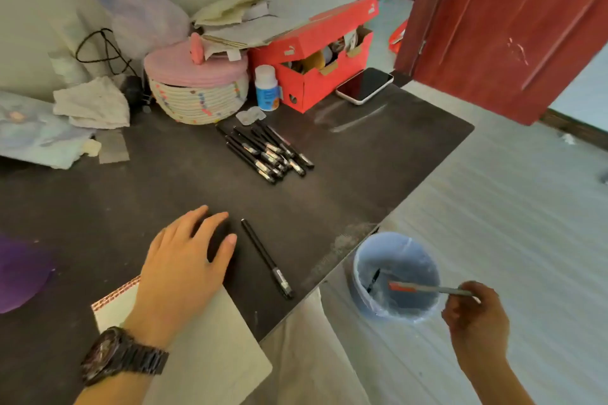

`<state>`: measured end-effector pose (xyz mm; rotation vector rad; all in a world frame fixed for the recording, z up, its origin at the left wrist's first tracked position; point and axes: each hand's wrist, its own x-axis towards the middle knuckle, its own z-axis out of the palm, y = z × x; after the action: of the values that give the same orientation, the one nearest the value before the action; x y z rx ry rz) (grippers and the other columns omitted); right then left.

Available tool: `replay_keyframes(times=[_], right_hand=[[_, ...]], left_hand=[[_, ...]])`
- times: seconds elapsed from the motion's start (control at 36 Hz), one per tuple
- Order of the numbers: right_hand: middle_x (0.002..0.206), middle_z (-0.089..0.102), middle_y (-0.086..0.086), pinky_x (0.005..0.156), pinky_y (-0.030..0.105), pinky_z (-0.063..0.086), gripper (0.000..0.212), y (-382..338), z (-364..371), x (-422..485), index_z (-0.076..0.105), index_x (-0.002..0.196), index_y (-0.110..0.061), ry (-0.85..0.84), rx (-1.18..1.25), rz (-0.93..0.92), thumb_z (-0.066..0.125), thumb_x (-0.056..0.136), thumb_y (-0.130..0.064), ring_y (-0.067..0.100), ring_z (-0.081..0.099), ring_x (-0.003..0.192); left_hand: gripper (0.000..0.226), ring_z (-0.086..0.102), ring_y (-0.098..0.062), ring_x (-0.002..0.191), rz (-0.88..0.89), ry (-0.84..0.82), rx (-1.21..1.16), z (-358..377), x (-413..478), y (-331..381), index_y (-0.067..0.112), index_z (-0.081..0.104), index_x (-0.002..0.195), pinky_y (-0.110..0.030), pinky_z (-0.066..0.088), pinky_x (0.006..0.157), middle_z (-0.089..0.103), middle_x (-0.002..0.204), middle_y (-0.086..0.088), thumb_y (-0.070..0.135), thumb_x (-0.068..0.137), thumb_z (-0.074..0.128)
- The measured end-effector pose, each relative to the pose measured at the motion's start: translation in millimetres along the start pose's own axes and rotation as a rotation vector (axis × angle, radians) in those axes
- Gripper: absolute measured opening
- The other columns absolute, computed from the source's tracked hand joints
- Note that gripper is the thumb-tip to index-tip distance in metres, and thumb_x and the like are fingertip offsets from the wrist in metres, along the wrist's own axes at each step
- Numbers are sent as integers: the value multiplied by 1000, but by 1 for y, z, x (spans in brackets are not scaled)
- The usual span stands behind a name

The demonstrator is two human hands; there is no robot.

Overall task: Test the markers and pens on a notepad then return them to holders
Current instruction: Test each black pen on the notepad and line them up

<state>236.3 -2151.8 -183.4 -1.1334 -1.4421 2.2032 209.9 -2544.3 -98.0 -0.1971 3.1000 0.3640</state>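
While the right hand (477,316) pinches a pen (427,288) above the bin (408,253), left hand (181,266) open flat, a slip could discard it.

The left hand (184,260), a dark watch (121,355) on its wrist, lies flat with fingers spread, its palm over the far edge of a notepad (223,345) and its fingertips on the dark table (362,158). Just right of it a single black pen (266,258) lies on the table. Farther back sits a pile of black pens (266,151), near a woven basket (197,99) with a pink lid, a white bottle (266,87), a red box (316,76) and a phone (364,85). Off the table's edge, the right hand (473,316) pinches a red-capped pen (424,288) over a blue-lined bin (404,260) on the floor.
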Motion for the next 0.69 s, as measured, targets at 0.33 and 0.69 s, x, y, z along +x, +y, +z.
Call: replay_keyframes(times=[0.33,0.69], right_hand=[[78,75,7,57,31,54,12,122,-15,86,69,100,-8,-67,-807,224,59,96,-13,22,64,58],[74,51,4,52,25,27,23,170,42,154,49,119,-9,-101,-881,683,30,106,-14,16,42,56]], left_hand=[[69,-4,-9,151,47,-117,-96,17,46,16,45,13,155,-44,0,122,3,166,9,72,93,2],[68,-8,-5,150,39,-34,-24,32,42,20,44,5,156,-40,-4,121,-1,166,10,71,94,-3]])
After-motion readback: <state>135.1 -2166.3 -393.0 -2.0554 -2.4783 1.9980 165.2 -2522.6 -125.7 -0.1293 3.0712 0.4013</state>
